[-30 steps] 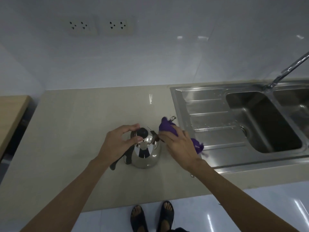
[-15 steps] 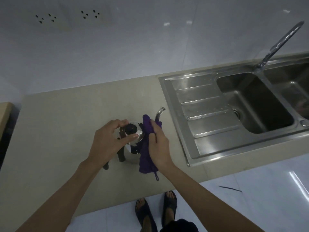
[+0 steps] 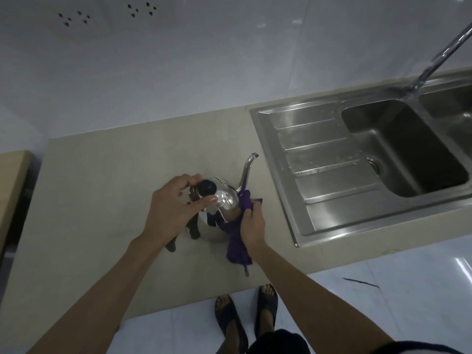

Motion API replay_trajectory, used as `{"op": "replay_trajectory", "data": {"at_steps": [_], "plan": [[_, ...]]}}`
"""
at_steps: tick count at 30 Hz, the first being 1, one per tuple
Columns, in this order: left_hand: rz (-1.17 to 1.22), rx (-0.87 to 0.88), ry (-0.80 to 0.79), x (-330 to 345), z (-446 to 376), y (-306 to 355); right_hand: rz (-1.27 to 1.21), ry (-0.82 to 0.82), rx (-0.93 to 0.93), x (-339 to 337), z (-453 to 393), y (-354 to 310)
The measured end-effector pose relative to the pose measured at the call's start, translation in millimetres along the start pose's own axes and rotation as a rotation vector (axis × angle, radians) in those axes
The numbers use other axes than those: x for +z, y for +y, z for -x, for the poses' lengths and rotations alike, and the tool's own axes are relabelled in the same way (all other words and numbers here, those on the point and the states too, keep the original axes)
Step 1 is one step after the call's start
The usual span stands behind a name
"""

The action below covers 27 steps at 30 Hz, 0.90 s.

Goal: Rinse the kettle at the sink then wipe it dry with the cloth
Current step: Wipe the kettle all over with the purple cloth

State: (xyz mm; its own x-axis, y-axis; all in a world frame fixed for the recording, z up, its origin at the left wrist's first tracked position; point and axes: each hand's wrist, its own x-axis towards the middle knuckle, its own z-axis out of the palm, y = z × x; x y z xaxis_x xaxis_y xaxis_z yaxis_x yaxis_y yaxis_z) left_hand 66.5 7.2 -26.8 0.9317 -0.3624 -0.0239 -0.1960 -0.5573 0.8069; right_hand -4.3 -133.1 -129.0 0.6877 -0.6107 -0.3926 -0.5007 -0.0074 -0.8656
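Note:
A shiny steel kettle [image 3: 224,200] with a black lid knob and a thin curved spout stands upright on the beige counter [image 3: 102,190], left of the sink. My left hand [image 3: 171,208] grips its top around the knob. My right hand [image 3: 251,222] is shut on a purple cloth [image 3: 238,241] and presses it against the kettle's right side, below the spout's base. The cloth's loose end hangs down toward the counter's front edge. The kettle's black handle shows below my left hand.
A steel double sink [image 3: 329,169] with a ribbed drainboard lies to the right, its tap [image 3: 434,57] arching overhead. White tiled wall with sockets [image 3: 107,14] stands behind. A wooden surface [image 3: 12,175] is at far left. My sandalled feet [image 3: 245,307] stand on the floor below.
My right hand has slid the cloth from the kettle's top, beside the knob, down to its right side, uncovering the spout. My left hand stays on the knob.

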Motion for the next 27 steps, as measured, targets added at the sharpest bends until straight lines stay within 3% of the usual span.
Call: {"op": "replay_trajectory", "data": {"at_steps": [8, 13, 18, 21, 24, 27], "plan": [[0.023, -0.027, 0.029, 6, 6, 0, -0.052, 0.028, 0.130, 11, 49, 4], [0.006, -0.024, 0.032, 9, 11, 2, -0.133, 0.056, -0.181, 2, 62, -13], [-0.141, -0.054, 0.124, 18, 17, 3, -0.093, -0.161, -0.043, -34, 31, -3], [-0.219, -0.065, 0.139, 26, 15, 5, -0.231, -0.235, -0.112, -71, 37, -28], [-0.193, -0.028, 0.062, 17, 8, 4, -0.473, -0.190, -0.233, -117, 47, -74], [-0.174, 0.051, -0.195, -3, -7, 5, -0.562, -0.131, -0.415, -150, 40, -113]]}}
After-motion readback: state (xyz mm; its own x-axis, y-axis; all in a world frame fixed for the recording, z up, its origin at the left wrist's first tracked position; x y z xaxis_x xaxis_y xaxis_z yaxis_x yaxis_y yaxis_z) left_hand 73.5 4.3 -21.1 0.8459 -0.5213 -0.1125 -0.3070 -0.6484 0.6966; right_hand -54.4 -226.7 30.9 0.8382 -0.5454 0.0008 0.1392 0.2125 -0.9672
